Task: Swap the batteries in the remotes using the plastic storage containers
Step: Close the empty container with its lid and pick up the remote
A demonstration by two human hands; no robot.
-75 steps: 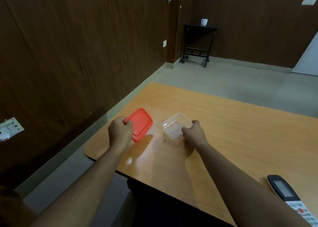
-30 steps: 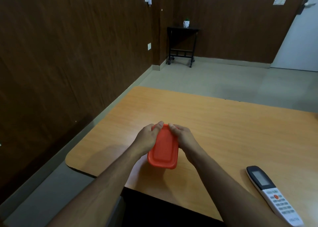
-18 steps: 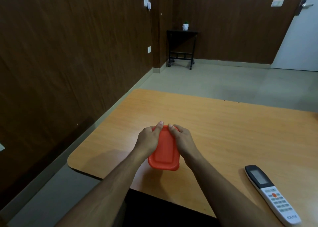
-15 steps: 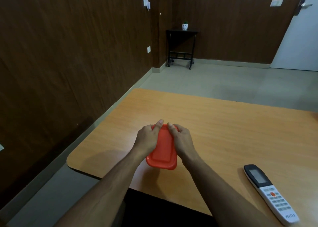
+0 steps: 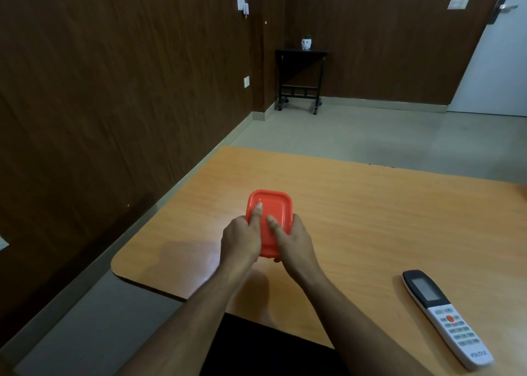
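A small plastic container with a red lid sits at the near left part of the wooden table. My left hand grips its near left side, thumb lying on the lid. My right hand grips its near right side, thumb also on the lid. The clear body under the lid is hidden by my hands. A white and black remote lies face up near the table's front right edge, apart from both hands.
A brown panelled wall runs along the left, close to the table's left edge. A black side table with a small white pot stands in the far corner. A white door is at the right.
The red lid, first held apart from the clear box, now sits on it. My hands have slid from the container's far end to its near end, thumbs on top.
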